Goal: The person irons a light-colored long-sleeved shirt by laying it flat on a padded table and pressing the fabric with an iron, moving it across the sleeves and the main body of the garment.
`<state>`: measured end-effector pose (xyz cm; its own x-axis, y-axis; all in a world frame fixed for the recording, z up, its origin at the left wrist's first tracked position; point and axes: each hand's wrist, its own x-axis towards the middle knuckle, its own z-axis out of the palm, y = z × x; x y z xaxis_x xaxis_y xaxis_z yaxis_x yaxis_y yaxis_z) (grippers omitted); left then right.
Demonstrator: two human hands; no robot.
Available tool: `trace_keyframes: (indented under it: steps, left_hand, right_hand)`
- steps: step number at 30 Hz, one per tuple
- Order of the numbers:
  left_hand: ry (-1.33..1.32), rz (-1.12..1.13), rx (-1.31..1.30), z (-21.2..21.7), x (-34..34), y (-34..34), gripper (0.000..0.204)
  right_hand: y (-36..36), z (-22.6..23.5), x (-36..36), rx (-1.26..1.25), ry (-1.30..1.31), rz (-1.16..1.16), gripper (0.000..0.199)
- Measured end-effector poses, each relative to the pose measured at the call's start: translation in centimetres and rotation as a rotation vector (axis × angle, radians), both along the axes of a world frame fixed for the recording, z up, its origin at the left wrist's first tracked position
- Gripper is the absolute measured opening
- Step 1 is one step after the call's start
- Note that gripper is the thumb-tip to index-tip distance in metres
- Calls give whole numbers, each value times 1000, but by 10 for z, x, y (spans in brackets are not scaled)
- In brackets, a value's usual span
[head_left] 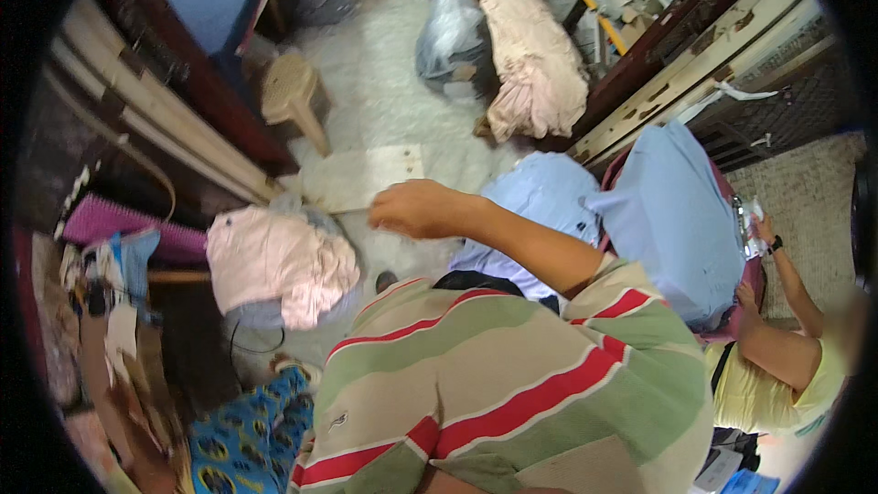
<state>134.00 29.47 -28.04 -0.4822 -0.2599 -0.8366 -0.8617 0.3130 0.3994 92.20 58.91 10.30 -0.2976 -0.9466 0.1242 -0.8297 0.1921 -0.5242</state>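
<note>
A pale-pink bundle is lying nearer you than the beige stool; right of that stool, your right hand is curling loosely, its contents impossible to tell; farther right, a light-blue bundle is sprawling.

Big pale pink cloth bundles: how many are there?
2: the near bundle is left of the person's right hand; the far bundle is up top, right of centre. Others may be hidden.
</note>
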Motion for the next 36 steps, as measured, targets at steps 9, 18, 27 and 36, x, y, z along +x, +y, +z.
trace_keyframes:
  steps: [9, 18, 27, 36]
  left_hand:
    - [529, 119, 58, 33, -412, -97, 36]
    - [163, -281, -208, -4, -534, -16, 39]
    - [115, 81, 11, -7, -613, 27, 32]
    - [274, 116, 81, 23, -752, -14, 34]
  right_hand:
    - [210, -221, -253, -207, -273, -1435, 22]
    - [290, -229, -488, 424, -125, -1643, 31]
    - [344, -292, -593, 595, -215, -1498, 29]
    - [412, -211, -673, -706, -435, -1823, 29]
